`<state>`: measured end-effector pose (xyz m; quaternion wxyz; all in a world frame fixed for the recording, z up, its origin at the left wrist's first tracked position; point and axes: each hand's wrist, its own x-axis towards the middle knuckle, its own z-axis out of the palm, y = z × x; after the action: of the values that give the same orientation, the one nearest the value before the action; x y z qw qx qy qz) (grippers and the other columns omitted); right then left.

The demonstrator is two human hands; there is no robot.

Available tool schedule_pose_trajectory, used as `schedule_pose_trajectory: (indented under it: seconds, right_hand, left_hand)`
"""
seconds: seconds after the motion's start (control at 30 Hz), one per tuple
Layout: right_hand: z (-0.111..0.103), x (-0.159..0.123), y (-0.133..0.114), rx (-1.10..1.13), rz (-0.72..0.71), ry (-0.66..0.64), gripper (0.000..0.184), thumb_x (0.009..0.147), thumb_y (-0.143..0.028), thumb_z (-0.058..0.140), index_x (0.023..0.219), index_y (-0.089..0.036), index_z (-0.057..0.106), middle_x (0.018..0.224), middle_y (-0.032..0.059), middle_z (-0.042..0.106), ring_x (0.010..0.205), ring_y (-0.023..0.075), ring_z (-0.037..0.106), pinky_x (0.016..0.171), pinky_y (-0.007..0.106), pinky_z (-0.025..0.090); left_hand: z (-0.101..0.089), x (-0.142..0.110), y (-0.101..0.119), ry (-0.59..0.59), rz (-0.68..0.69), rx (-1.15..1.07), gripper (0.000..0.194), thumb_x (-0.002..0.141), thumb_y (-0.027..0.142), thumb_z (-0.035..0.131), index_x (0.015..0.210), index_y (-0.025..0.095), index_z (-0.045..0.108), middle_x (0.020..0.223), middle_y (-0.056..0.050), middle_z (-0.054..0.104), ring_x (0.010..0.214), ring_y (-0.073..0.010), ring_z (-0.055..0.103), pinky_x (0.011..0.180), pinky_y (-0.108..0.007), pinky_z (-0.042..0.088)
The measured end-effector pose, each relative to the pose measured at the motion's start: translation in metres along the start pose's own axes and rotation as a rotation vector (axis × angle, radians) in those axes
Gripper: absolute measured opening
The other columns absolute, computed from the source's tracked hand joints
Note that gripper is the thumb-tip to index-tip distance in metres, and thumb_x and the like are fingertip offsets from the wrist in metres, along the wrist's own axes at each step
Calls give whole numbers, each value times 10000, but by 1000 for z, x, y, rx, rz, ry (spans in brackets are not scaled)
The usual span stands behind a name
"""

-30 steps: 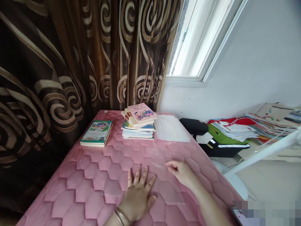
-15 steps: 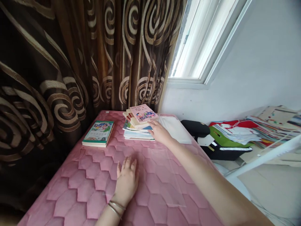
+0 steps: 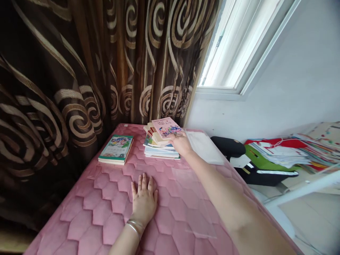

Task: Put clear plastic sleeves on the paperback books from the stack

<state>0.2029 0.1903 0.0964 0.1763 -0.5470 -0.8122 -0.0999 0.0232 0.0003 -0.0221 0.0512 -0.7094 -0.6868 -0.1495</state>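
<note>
My right hand [image 3: 181,142] reaches to the back of the pink padded surface and grips the corner of a pink book [image 3: 166,127], fingers on its cover and thumb at its near edge. This book lies on top of a slanting stack of books [image 3: 162,153], several thick and thin ones. My left hand [image 3: 144,200], with two bangles on its wrist, lies flat with fingers spread on the pink padded surface [image 3: 103,212]. Beside it on the right is a clear plastic sheet or sleeve [image 3: 198,212].
Green-edged books [image 3: 116,149] lie at the back left. A white plastic sheet or bag [image 3: 204,147] is right of the stack. Behind hangs a brown curtain [image 3: 127,71]; a window [image 3: 228,53] is at upper right. Paper piles [image 3: 281,152] and a white stand [image 3: 305,189] are at the right.
My right hand has closed on the pink book's corner, fingers now over its cover. My left hand has settled flat with fingers more spread. The view has shifted slightly left.
</note>
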Motion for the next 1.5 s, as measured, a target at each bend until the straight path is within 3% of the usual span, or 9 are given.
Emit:
schedule_pose_trajectory:
  seconds: [0.13, 0.3, 0.57, 0.73, 0.87, 1.1, 1.27, 1.37, 1.5]
  right_hand:
    - [-5, 6, 5, 78, 123, 53, 331, 898, -363, 488, 1145, -166, 585, 1062, 119, 677, 1099, 248, 541, 992, 350, 334]
    - [0, 25, 23, 217, 621, 86, 483, 918, -429, 392, 1145, -42, 568, 1192, 260, 566, 1154, 344, 491, 910, 432, 402]
    - [-1, 42, 39, 480, 994, 68, 359, 684, -408, 717, 890, -119, 659, 997, 192, 668, 1049, 332, 582, 776, 373, 481]
    - [-15, 31, 27, 771, 980, 156, 168, 650, -230, 713, 751, -126, 628, 740, 84, 668, 787, 219, 638, 600, 244, 478]
    - [-20, -5, 11, 1108, 959, 93, 77, 670, -184, 660, 679, -150, 592, 524, -11, 561, 477, 103, 522, 454, 195, 438]
    - [-26, -47, 3, 1484, 943, -115, 81, 784, -248, 616, 791, -180, 571, 668, 26, 636, 520, 112, 569, 468, 219, 506]
    - [-34, -61, -9, 1589, 801, -76, 125, 792, -283, 638, 846, -195, 567, 703, 0, 642, 468, 86, 530, 377, 172, 415]
    - [-42, -103, -21, 1591, 640, -27, 263, 744, -381, 675, 901, -198, 572, 623, -21, 606, 409, 99, 505, 332, 199, 379]
    - [-46, -180, -27, 1517, 642, -137, 445, 738, -488, 651, 1083, -229, 544, 682, -11, 639, 441, 133, 555, 355, 243, 443]
  left_hand:
    - [2, 0, 0, 4, 5, 20, 489, 899, 333, 377, 1363, 193, 440, 1474, -138, 335, 1365, -280, 305, 1090, -582, 198]
    - [7, -1, 0, 32, 16, 28, 491, 896, 327, 381, 1364, 189, 439, 1475, -148, 330, 1357, -293, 316, 1085, -605, 182]
    - [5, -1, 0, 28, 29, 54, 494, 884, 272, 378, 1364, 171, 439, 1471, -162, 330, 1355, -300, 318, 1079, -614, 185]
    - [3, 0, 0, 25, 29, 39, 489, 886, 283, 387, 1360, 180, 446, 1469, -155, 339, 1352, -299, 324, 1081, -609, 189]
    - [4, 1, -1, 22, 13, 19, 488, 892, 320, 392, 1359, 189, 449, 1465, -149, 354, 1348, -297, 332, 1087, -600, 184]
    - [3, 0, 0, 11, 5, 24, 490, 888, 311, 400, 1363, 199, 443, 1465, -143, 359, 1349, -292, 330, 1084, -593, 194]
    - [-4, -1, 2, 37, 6, -20, 463, 883, 263, 411, 1331, 168, 480, 1450, -167, 382, 1339, -300, 343, 1066, -593, 228]
    - [-12, 3, 0, 94, 1, -174, 410, 905, 208, 343, 1263, 147, 533, 1407, -167, 445, 1302, -270, 400, 1054, -541, 278]
    - [-24, 12, -6, 92, -60, -608, 399, 944, 264, 251, 1123, 161, 592, 1121, -134, 646, 1051, -221, 596, 870, -383, 457]
